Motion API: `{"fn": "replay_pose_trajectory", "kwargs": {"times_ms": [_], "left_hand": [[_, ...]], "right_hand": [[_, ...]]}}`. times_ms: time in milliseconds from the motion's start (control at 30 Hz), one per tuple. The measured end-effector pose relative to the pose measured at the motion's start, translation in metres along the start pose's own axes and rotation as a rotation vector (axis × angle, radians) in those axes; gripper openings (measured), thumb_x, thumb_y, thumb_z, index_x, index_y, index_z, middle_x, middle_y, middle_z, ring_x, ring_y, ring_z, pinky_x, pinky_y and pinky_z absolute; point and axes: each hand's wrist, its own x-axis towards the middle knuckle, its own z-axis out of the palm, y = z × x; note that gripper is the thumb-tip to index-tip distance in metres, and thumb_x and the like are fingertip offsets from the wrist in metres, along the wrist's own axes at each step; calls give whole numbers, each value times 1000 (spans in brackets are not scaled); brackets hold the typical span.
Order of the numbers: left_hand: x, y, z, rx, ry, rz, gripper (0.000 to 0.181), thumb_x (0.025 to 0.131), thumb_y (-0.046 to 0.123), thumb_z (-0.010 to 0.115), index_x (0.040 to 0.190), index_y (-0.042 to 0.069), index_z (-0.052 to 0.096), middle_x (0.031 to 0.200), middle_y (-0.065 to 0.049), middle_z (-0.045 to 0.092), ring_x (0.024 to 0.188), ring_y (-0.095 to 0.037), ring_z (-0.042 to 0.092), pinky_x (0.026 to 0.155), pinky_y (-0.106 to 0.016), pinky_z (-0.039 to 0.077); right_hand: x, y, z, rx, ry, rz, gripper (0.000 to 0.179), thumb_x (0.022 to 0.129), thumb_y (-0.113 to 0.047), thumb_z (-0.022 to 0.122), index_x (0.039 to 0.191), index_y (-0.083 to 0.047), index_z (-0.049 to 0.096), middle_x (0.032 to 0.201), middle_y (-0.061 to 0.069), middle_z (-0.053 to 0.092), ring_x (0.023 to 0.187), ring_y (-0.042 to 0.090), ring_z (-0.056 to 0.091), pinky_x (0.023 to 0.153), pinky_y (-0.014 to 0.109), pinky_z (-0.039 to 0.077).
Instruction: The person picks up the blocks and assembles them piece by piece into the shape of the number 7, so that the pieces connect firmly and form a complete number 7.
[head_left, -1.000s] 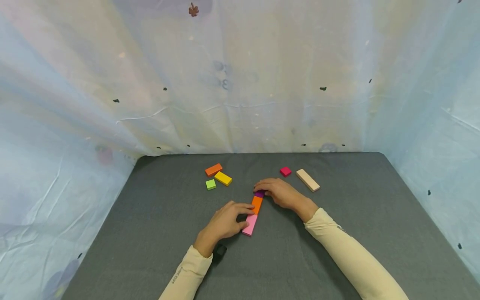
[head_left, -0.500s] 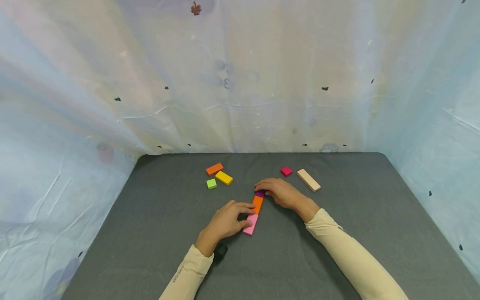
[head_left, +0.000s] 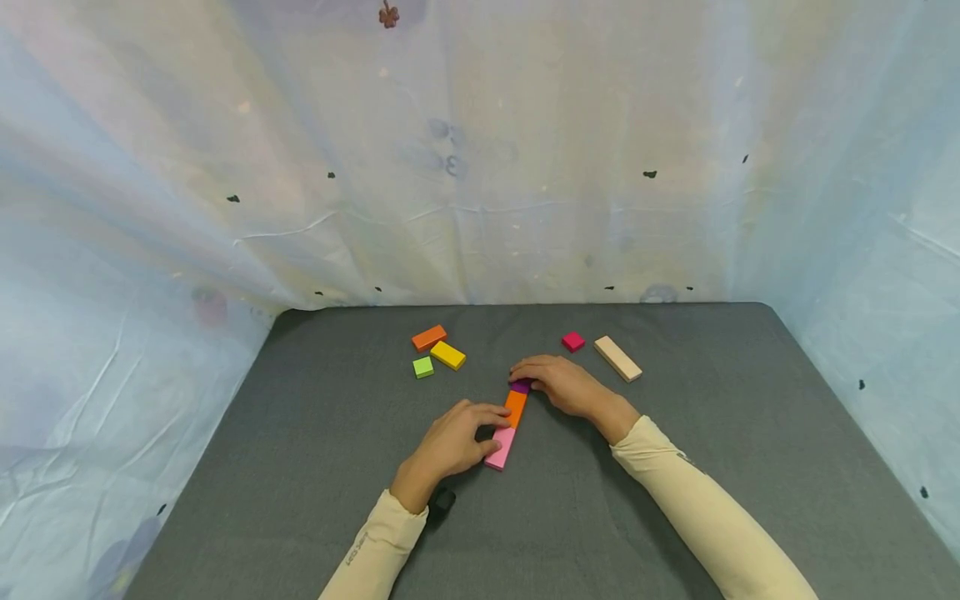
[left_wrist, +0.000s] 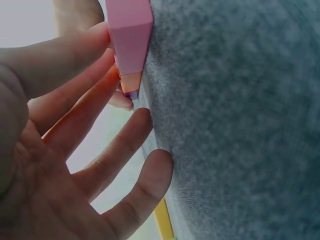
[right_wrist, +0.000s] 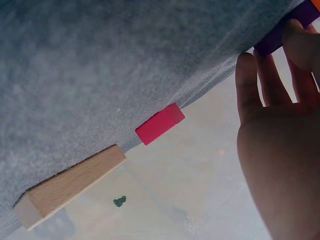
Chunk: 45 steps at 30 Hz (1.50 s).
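A purple block (head_left: 520, 387), an orange block (head_left: 516, 407) and a pink block (head_left: 500, 451) lie end to end in one slanting row on the dark grey cloth. My right hand (head_left: 567, 387) pinches the purple block at the far end, thumb on one side and fingertips on the other. From the left, my left hand (head_left: 452, 443) rests against the row with outstretched fingers. Its thumb touches the pink block (left_wrist: 131, 35), and its foremost fingers reach the orange block (left_wrist: 131, 81). The other fingers are spread on the cloth.
Back left lie an orange-red block (head_left: 428, 337), a yellow block (head_left: 448, 356) and a small green block (head_left: 423, 367). A red block (head_left: 573, 342) and a long bare-wood block (head_left: 618, 359) lie back right. A pale curtain (head_left: 480, 167) hangs behind the table.
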Motion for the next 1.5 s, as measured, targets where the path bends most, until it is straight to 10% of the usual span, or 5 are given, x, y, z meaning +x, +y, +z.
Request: {"fn": "replay_pose_trajectory", "kwargs": {"times_ms": [1500], "left_hand": [[0, -2, 2, -4, 23, -1, 32, 87, 26, 77, 119, 26, 74, 135, 17, 63, 119, -14, 56, 98, -42, 50]], "right_hand": [[-2, 0, 1, -36, -3, 2, 40, 94, 0, 64, 131, -14, 65, 136, 5, 63, 130, 26, 56, 110, 46, 44]]}}
